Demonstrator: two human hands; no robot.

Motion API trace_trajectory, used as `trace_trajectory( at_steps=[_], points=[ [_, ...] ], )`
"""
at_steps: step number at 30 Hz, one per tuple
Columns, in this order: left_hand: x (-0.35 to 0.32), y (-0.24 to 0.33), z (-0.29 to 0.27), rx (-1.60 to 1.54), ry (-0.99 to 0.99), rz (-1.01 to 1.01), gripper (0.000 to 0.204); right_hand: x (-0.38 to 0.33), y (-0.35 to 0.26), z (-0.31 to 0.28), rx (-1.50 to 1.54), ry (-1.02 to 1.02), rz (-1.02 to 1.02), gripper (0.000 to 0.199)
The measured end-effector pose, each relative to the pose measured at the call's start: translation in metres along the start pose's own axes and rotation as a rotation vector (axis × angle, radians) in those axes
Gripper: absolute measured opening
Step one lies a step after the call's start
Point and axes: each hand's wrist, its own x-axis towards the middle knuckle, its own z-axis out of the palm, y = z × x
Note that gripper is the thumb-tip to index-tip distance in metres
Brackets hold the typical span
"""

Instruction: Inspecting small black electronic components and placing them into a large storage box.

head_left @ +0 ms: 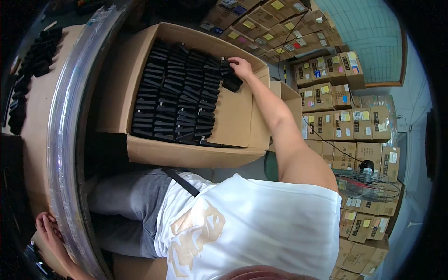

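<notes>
Right hand (241, 68) deep in the box — fingers gripped a matte black block (226, 66)!
That block sat at the open carton's (196, 156) upper right, beside tight, ridged columns of slim black pieces (177, 95), all hard-edged, lined up against smooth brown cardboard. Over on the left, the left hand (49, 227) rested, fingers curled, on the tan worktop (35, 175) by its glossy, clear-wrapped edge (65, 140) — whether it grasped anything, I couldn't tell.
</notes>
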Motion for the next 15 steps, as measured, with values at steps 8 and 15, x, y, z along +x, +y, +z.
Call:
trace_trajectory(
  at_steps=[8, 15],
  points=[
    [-0.008, 0.01, 0.008, 0.033, 0.057, 0.028, 0.019, -0.053, -0.009, -0.01, -0.209, 0.146, -0.034, 0.038],
    [0.0, -0.004, 0.006, -0.012, 0.039, 0.101, 0.018, -0.098, 0.005, 0.011, -0.344, 0.122, -0.197, 0.047]
  ],
)
